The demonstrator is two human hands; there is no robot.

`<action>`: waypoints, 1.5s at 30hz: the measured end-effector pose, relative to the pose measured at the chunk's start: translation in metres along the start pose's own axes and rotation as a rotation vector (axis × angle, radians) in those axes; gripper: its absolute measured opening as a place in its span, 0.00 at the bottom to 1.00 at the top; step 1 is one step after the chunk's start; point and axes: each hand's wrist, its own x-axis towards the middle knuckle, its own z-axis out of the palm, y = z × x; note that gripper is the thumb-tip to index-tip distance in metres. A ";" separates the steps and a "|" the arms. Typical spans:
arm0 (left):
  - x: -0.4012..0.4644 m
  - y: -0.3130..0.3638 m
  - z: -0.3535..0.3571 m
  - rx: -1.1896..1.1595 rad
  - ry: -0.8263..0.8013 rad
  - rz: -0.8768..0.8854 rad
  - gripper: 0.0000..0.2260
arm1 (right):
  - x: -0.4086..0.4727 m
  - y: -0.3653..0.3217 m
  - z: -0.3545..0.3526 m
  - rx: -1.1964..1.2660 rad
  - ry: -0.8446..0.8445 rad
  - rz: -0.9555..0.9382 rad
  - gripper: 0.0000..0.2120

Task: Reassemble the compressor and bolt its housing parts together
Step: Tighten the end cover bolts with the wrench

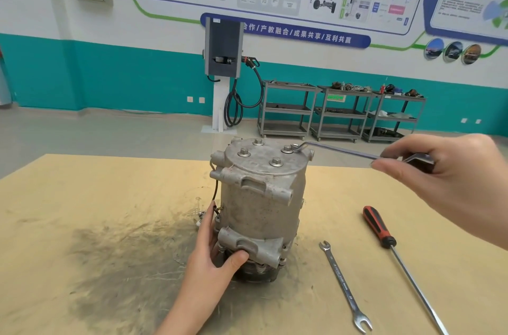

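The grey compressor point(261, 205) stands upright on the cardboard-covered table point(82, 211). Several hex bolts sit in its round top cover, one of them at the right rim point(287, 149). My right hand point(450, 169) grips the handle of an offset ring wrench point(338, 150). The wrench's ring end lies at the cover's right rim, just beside that bolt. My left hand point(211, 257) holds the compressor's lower flange, thumb pressed on the front lug and fingers behind the body.
An open-ended spanner point(345, 286) and a red-and-black screwdriver point(390, 246) lie on the table to the right of the compressor. A dark oily stain point(123, 252) spreads on the left. Beyond the table are a charging post point(222, 65) and grey shelf carts point(341, 112).
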 end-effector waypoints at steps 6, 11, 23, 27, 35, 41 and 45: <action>0.000 0.000 0.000 -0.005 0.006 -0.005 0.41 | 0.002 -0.002 0.002 0.018 0.034 -0.013 0.08; -0.001 0.000 0.000 -0.001 0.003 -0.004 0.41 | 0.003 -0.008 -0.002 0.056 0.011 -0.008 0.05; -0.002 0.001 0.000 -0.014 0.005 0.013 0.40 | 0.008 0.007 -0.005 -0.025 -0.131 -0.037 0.07; -0.002 0.003 0.000 0.003 0.004 -0.002 0.41 | -0.007 -0.008 0.002 -0.216 -0.059 -0.233 0.19; -0.002 0.004 0.000 -0.003 0.009 0.007 0.40 | 0.022 -0.084 0.028 -0.096 -0.159 -0.537 0.13; 0.000 0.002 0.000 0.037 0.014 0.002 0.42 | 0.092 -0.137 0.083 -0.158 -0.276 -0.523 0.13; 0.000 0.004 0.001 0.028 0.012 -0.009 0.41 | 0.159 -0.135 0.128 -0.185 -0.455 -0.293 0.11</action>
